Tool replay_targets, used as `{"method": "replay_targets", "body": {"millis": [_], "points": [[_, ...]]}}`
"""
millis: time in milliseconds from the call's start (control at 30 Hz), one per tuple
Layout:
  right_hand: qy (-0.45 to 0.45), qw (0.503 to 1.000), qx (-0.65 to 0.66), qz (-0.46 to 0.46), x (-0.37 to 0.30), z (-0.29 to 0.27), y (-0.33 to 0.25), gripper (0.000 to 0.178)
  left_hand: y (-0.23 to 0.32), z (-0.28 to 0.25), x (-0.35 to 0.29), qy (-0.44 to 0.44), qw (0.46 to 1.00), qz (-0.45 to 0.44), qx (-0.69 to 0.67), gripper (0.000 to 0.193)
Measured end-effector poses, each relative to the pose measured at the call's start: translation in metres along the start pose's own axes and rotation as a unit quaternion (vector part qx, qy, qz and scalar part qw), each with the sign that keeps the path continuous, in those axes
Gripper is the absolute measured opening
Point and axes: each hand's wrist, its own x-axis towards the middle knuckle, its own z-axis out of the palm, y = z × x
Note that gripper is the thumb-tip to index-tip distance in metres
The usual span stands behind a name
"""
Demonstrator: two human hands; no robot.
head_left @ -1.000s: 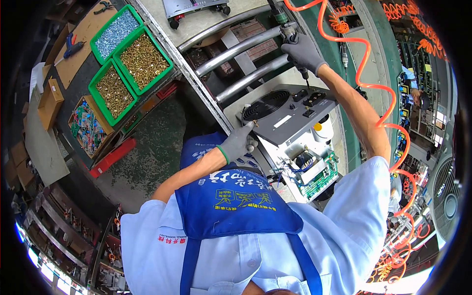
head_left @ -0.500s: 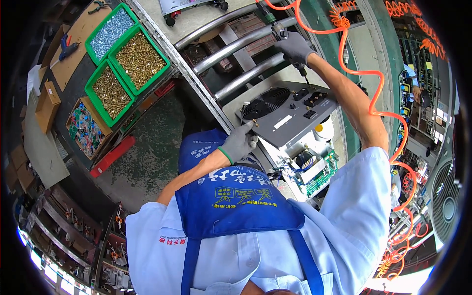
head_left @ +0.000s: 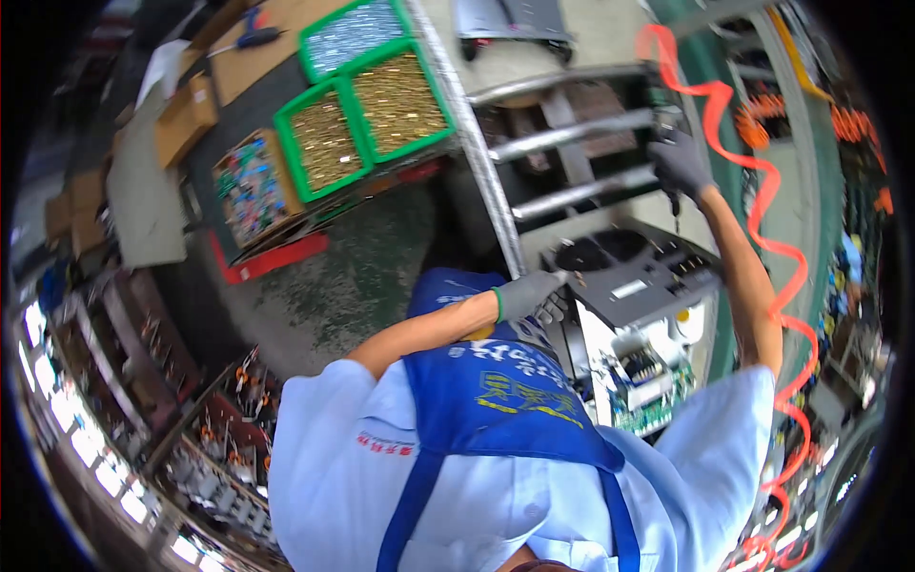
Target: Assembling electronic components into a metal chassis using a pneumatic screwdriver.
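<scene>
A dark grey metal panel [head_left: 624, 286] with a round fan grille [head_left: 602, 250] and several black sockets lies tilted over an open chassis. My right hand [head_left: 681, 164], in a grey glove, is wrapped round an air screwdriver [head_left: 670, 122]. Its thin bit points down at the panel's far right part; blur hides whether the tip touches. At the panel's near left corner, my gloved left hand [head_left: 532, 296] is closed with its fingertips on the edge. Below the panel, the chassis shows a green circuit board [head_left: 643, 418] and wiring.
Green bins [head_left: 329, 141] of brass-coloured and silvery screws stand on the left bench, beside a cardboard box [head_left: 253, 195] of small coloured parts. Metal rollers [head_left: 572, 135] run beyond the panel. An orange coiled hose [head_left: 762, 205] hangs along the right. Another unit [head_left: 510, 19] stands at the far end.
The whole view has swung, so bench, bins and panel appear farther right and lower, with more blur. Both hands keep nearly the same places relative to the panel; the screwdriver stays in my right hand.
</scene>
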Motion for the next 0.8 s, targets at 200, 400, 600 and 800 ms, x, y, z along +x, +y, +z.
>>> {"method": "replay_targets", "body": {"millis": [200,400,600,800], "points": [[0.141,0.931,0.327,-0.078,-0.056,-0.034,-0.064,0.022,0.053,-0.125,-0.058,0.331,0.873,0.26,0.248,0.024],[0.194,0.849,0.477,-0.121,-0.18,-0.032,-0.092,0.034,0.123,-0.274,-0.154,0.641,0.515,0.289,0.489,0.02],[0.249,0.791,0.526,-0.188,-0.261,0.002,-0.073,0.034,0.158,-0.334,-0.177,0.58,0.504,0.066,0.636,0.031],[0.345,0.747,0.55,-0.144,-0.309,0.047,-0.07,0.033,0.155,-0.361,-0.173,0.532,0.507,0.108,0.67,0.026]]}}
